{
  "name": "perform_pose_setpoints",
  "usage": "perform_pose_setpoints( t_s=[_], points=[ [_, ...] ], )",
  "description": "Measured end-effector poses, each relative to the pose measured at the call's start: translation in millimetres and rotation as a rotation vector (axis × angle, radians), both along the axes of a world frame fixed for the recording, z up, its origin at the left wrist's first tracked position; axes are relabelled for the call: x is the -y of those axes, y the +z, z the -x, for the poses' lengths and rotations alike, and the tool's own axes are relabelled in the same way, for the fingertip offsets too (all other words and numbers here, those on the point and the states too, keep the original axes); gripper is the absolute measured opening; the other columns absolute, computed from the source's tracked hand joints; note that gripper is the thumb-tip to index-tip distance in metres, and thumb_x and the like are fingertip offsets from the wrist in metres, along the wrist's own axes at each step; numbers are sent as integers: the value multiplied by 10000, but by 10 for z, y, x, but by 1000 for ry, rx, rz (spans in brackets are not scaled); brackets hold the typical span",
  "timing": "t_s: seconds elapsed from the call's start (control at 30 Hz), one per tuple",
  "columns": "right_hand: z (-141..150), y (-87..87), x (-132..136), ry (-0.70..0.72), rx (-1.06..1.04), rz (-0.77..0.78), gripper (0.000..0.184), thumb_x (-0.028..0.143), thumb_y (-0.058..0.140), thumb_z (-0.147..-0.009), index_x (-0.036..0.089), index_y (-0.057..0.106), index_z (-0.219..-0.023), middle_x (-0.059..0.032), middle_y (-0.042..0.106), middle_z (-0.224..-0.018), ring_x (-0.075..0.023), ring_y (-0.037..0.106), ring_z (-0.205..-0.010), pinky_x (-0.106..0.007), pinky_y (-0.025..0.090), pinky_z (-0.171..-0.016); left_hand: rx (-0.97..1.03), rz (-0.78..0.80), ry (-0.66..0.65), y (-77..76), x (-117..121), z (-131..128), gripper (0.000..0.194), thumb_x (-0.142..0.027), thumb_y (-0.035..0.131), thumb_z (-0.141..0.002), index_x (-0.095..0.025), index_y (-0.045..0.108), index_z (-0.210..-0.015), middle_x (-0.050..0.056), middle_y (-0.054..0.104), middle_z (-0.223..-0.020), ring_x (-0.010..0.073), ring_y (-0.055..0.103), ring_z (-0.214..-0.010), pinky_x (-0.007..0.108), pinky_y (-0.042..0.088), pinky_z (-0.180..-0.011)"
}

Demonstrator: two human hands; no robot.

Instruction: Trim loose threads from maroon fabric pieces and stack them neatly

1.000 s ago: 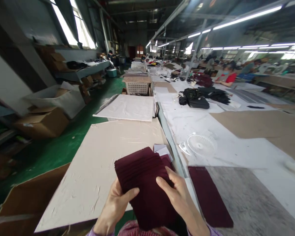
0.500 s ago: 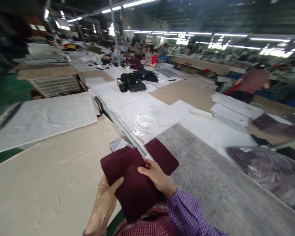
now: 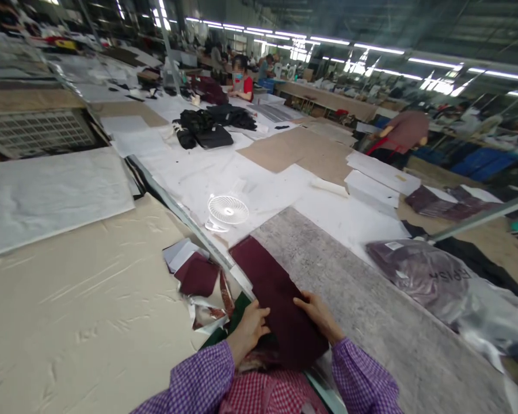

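A maroon fabric panel, apparently folded or stacked, lies between my hands at the near edge of the grey-patterned board. My left hand is closed at its left edge, fingers bent against the cloth. On the right edge, my right hand grips it with the thumb on top and the other fingers hidden underneath. Just beyond, another maroon piece lies flat, partly covered by the held panel. Left of my hands are a smaller maroon scrap, white paper and a crinkled clear wrapper.
A small white fan stands on the white table covering. Beige sheeting spreads to the left. Black garments are piled farther back. A filled plastic bag and a metal pole are at right. Co-workers are in the background.
The maroon fabric has moved right and down, from above the table gap onto the grey board over the other maroon piece. My view has turned right; the scrap and wrapper are uncovered.
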State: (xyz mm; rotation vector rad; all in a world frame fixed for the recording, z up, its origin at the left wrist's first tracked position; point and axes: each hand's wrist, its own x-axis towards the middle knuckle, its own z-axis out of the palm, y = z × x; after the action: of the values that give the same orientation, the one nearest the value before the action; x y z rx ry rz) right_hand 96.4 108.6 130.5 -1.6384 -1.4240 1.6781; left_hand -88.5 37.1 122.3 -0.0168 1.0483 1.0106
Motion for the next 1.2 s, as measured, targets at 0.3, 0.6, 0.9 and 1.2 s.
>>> perform_pose_setpoints(
  t_s=[0.3,0.6,0.9,1.2],
  points=[
    [87,-324,-692,188,174,-180,309,346,573,-761,141,697,-956,-57,727,-902,-232,663,-826,-337,511,-727,-350,87,30,-218,-352,117,282,-219,521,-861,-162,451,-1129,44,602,-850,116,620,-561,288,565,-546],
    [105,-528,-793,230,282,-266,271,324,568,-767,157,682,-948,-64,712,-957,-240,634,-915,-362,465,-839,-499,33,24,-364,-460,71,224,-256,597,-826,-123,535,-995,11,610,-627,147,635,-474,211,479,-413],
    [128,-526,-794,267,284,-265,291,338,546,-782,157,680,-966,-50,711,-921,-220,638,-857,-344,476,-802,-558,-2,9,-324,-418,19,276,-354,610,-818,-120,562,-956,26,635,-644,160,643,-469,228,489,-405],
    [140,-586,-800,253,428,-251,239,302,583,-764,144,686,-910,-76,713,-877,-233,643,-817,-334,465,-749,-526,88,-23,-500,-418,56,223,-301,610,-823,-131,560,-688,26,627,-571,143,630,-447,212,482,-399]
  ],
)
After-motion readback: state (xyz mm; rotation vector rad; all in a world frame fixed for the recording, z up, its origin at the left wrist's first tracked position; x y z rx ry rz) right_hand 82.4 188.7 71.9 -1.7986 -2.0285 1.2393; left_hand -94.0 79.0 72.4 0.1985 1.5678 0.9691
